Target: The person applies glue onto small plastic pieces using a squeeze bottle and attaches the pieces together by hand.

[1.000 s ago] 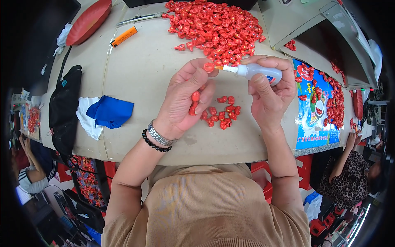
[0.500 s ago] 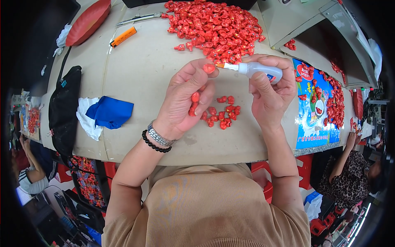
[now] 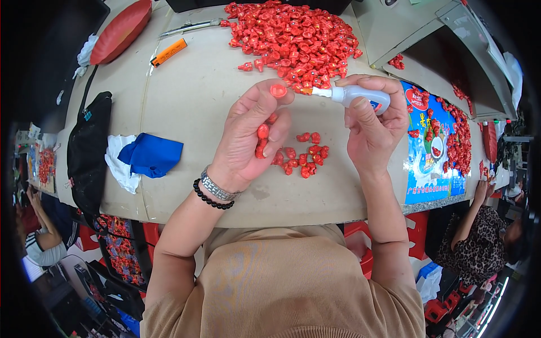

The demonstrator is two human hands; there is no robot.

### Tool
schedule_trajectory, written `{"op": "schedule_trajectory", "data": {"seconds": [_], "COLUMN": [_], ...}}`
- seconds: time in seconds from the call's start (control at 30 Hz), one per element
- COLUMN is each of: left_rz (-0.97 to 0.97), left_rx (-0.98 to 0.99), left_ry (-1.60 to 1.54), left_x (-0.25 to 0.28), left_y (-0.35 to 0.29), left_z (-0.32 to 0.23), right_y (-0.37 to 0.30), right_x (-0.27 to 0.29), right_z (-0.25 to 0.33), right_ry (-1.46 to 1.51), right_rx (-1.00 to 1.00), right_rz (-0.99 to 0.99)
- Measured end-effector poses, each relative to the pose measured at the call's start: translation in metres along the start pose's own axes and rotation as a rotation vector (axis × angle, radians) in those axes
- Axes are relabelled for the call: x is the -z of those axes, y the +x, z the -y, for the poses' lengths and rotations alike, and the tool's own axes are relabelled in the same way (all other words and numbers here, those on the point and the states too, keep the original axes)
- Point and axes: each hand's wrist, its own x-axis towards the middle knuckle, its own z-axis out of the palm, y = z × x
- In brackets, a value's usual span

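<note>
My left hand (image 3: 242, 132) pinches a small red plastic piece (image 3: 278, 90) between thumb and forefinger, its hollow side showing. More red pieces (image 3: 262, 133) are tucked under that hand's curled fingers. My right hand (image 3: 376, 127) grips a small translucent glue bottle (image 3: 354, 96), held sideways with its white neck and orange tip toward the left hand. A gap separates the tip from the pinched piece. On the table between my hands lies a loose cluster of red figure-like pieces (image 3: 307, 168). A large heap of similar red pieces (image 3: 298, 42) spreads beyond my hands.
An orange marker-like stick (image 3: 169, 52), a metal tool (image 3: 190, 27) and a red tray (image 3: 121, 31) lie far left. Nearer are a blue cloth (image 3: 151, 155) and black bag (image 3: 89, 152). At right, a blue printed sheet (image 3: 420, 163) bears red pieces beside a metal housing (image 3: 403, 34). Other people sit at both sides.
My left hand has shifted slightly left with the red piece, and the glue bottle slightly right in my right hand. The gap between the bottle's tip and the piece has widened.
</note>
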Motion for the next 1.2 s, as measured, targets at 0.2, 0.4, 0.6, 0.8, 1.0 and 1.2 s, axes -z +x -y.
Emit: {"op": "schedule_trajectory", "data": {"seconds": [0.2,0.4,0.6,0.8,1.0,1.2], "left_rz": [-0.016,-0.016,0.001,-0.005,0.095,0.098], "left_rx": [0.011,0.017,0.009,-0.030,-0.139,-0.191], "left_ry": [0.008,0.000,-0.005,-0.030,-0.207,-0.277], "left_x": [-0.001,-0.001,0.000,0.011,0.024,0.035], "left_y": [-0.001,-0.001,-0.001,0.004,0.016,0.018], "left_z": [-0.001,-0.001,0.000,-0.014,-0.043,-0.057], "right_y": [-0.001,0.000,0.001,0.011,0.007,0.006], "right_x": [-0.002,-0.002,0.002,0.000,-0.002,-0.001], "right_z": [0.000,0.001,-0.001,-0.007,-0.009,-0.012], "right_ry": [0.014,-0.017,0.039,0.084,0.028,-0.354], "right_rx": [-0.012,-0.016,-0.002,-0.089,-0.372,-0.408], "right_rz": [0.005,0.001,-0.035,-0.106,0.022,0.226]}}
